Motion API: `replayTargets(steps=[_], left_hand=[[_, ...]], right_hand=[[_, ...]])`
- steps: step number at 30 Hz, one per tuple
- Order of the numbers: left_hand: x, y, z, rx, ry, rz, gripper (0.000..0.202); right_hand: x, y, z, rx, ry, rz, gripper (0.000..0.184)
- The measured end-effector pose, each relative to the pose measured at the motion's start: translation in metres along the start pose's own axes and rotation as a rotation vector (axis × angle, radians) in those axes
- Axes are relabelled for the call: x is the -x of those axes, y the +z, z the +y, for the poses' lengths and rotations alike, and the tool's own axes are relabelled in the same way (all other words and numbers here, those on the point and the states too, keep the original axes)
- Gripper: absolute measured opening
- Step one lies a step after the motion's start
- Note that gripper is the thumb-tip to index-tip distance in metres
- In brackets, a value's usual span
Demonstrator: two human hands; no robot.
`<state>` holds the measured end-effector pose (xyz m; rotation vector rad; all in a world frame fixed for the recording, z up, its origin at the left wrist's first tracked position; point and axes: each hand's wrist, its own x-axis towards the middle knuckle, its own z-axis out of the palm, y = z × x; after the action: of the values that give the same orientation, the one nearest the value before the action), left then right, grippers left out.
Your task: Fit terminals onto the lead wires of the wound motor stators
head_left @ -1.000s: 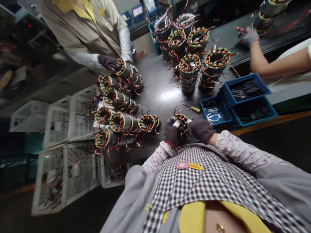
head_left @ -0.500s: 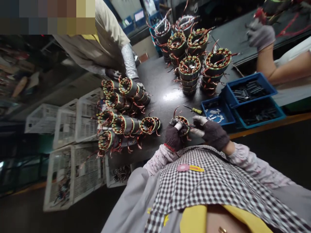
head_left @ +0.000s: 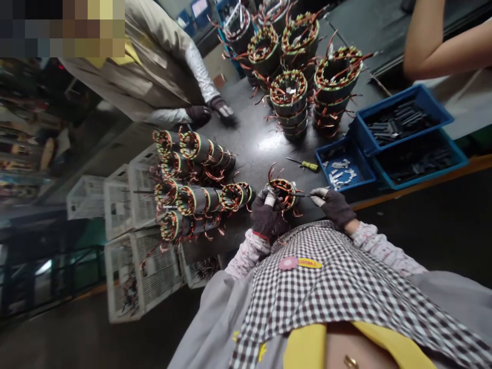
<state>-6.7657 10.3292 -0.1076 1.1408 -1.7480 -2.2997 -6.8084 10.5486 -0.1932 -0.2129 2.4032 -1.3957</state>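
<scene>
A wound motor stator [head_left: 285, 190] with copper coils and red leads sits at the near edge of the dark table [head_left: 255, 146]. My left hand [head_left: 265, 215], in a dark glove, grips its left side. In a dark glove with pale fingertips, my right hand [head_left: 333, 203] pinches a thin dark tool [head_left: 303, 195] whose tip points into the stator's right side.
Several stators lie piled at the left [head_left: 192, 177], others stand stacked at the back [head_left: 295, 66]. A yellow-handled screwdriver [head_left: 305, 164] lies by blue bins [head_left: 403, 141] of small parts. White crates [head_left: 132, 241] stand left. One person's gloved hands [head_left: 209, 111] rest opposite, another's arm [head_left: 446, 43] upper right.
My right hand has drawn back to the right and now holds a thin tool to the stator. The person opposite let go of the pile; the arm at upper right lifted.
</scene>
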Motion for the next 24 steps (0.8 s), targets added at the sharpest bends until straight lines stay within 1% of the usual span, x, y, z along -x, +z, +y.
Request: replayTargets(steps=[5, 10, 12, 14, 15, 17, 20, 24], left_hand=[[-0.003, 0.002, -0.006, -0.04, 0.011, 0.073, 0.042], [-0.003, 0.008, -0.006, -0.035, -0.01, 0.116, 0.034], [-0.002, 0.012, -0.004, -0.028, -0.015, 0.127, 0.027], [-0.002, 0.014, -0.001, -0.03, -0.013, 0.121, 0.022], [-0.001, 0.015, -0.001, -0.031, -0.017, 0.115, 0.023], [-0.001, 0.016, 0.0, -0.019, -0.031, 0.116, 0.026], [-0.001, 0.016, -0.001, 0.022, -0.035, 0.126, 0.036], [0.0, 0.016, -0.006, 0.058, -0.021, 0.083, 0.042]], right_hand=[[-0.01, 0.01, 0.003, -0.007, -0.018, 0.042, 0.023], [-0.011, 0.031, 0.007, -0.102, 0.022, 0.066, 0.027], [-0.007, 0.037, 0.009, -0.05, -0.039, 0.091, 0.029], [-0.003, 0.038, 0.01, 0.071, -0.145, 0.091, 0.032], [-0.003, 0.036, 0.01, 0.128, -0.187, 0.074, 0.033], [-0.004, 0.032, 0.01, 0.19, -0.218, 0.027, 0.035], [-0.009, 0.027, 0.009, 0.158, -0.166, 0.014, 0.033], [-0.009, 0.029, 0.009, 0.04, -0.061, 0.048, 0.032]])
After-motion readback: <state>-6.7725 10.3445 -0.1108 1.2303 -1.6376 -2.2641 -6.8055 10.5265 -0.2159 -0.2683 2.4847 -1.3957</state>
